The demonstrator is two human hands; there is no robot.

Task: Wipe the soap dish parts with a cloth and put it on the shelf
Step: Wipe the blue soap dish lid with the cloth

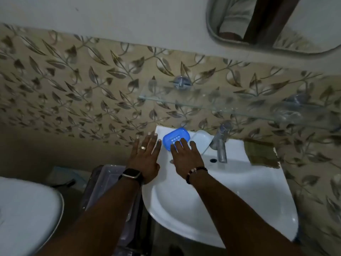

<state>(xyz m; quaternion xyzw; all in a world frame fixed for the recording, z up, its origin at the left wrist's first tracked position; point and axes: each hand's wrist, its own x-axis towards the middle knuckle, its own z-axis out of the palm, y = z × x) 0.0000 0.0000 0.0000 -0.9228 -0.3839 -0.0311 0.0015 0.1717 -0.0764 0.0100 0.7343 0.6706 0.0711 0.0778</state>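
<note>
The blue soap dish [176, 138] lies at the sink's [239, 182] eleven o'clock corner, its pale part [202, 138] beside it at three o'clock. The right hand [185, 157], spread flat and gripping nothing, rests fingertips on the dish, probably to draw it closer. The left hand [145, 159] lies open and empty at its nine o'clock, likely bracing; the cloth [261, 153] waits past the tap [221, 143], under the glass shelf [212, 106].

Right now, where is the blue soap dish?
The blue soap dish sits on the sink's back left rim, just left of the white dish part and tap, with the right hand's fingertips on it.
</note>
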